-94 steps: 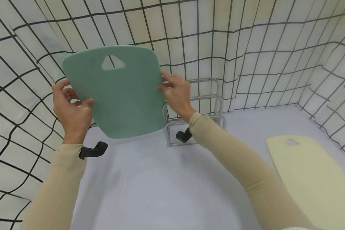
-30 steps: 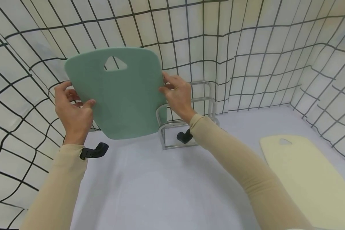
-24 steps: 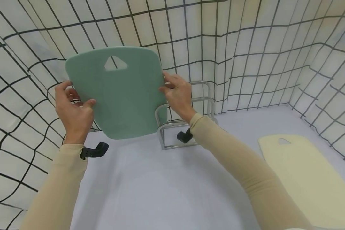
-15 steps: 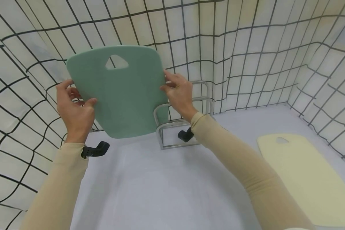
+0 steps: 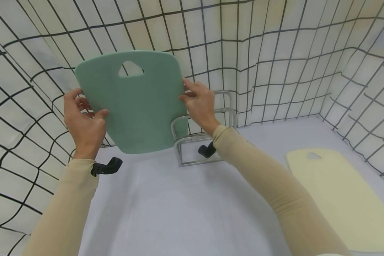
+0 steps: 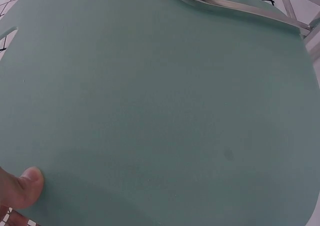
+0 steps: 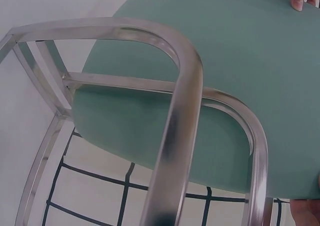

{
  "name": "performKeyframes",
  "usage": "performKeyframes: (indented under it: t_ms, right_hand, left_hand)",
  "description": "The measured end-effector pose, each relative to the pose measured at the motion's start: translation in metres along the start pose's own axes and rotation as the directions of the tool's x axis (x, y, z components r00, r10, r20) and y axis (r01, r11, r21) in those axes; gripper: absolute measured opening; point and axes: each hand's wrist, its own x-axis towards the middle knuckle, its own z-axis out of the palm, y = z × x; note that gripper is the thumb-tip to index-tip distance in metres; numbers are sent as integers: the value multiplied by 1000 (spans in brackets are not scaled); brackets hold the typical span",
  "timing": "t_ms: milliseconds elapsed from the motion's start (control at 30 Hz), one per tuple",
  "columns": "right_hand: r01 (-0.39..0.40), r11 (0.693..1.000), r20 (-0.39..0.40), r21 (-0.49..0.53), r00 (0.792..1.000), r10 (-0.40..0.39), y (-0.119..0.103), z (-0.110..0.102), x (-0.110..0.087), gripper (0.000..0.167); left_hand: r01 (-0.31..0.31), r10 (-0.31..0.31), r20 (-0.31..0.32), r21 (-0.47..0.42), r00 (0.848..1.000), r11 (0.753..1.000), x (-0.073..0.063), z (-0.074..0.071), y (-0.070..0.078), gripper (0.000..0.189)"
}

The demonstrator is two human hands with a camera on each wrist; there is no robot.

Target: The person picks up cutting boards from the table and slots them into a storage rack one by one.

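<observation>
A pale green cutting board (image 5: pixel 137 110) with a cut-out handle hole is held up on its edge, tilted. My left hand (image 5: pixel 84 124) grips its left edge, thumb on the near face and fingers behind. At the right edge, my right hand (image 5: pixel 200 106) pinches the board between thumb and fingers. The lower right corner stands behind a loop of the metal rack (image 7: pixel 185 106). In the right wrist view, two bars cross in front of the board. The left wrist view shows the left thumb (image 6: pixel 30 186) pressed on the green face.
A pale yellow cutting board (image 5: pixel 342 199) lies flat on the white table (image 5: pixel 179 209) at the right. Cloth with a black grid pattern (image 5: pixel 275 71) hangs at the back and both sides. The right forearm covers part of the rack.
Relative to the rack, the green board has shifted right, so that its lower right corner is now behind the rack's loop. Both hands keep their hold; little moves in the last second.
</observation>
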Motion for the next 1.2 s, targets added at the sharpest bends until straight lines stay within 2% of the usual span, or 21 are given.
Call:
performKeyframes:
  t_ms: [1200]
  right_hand:
    - [29,999,-37,-16,999,-30,4,-13,3,49]
  left_hand:
    - [-7,7,16,-22,1000,1000,-2,10,9,64]
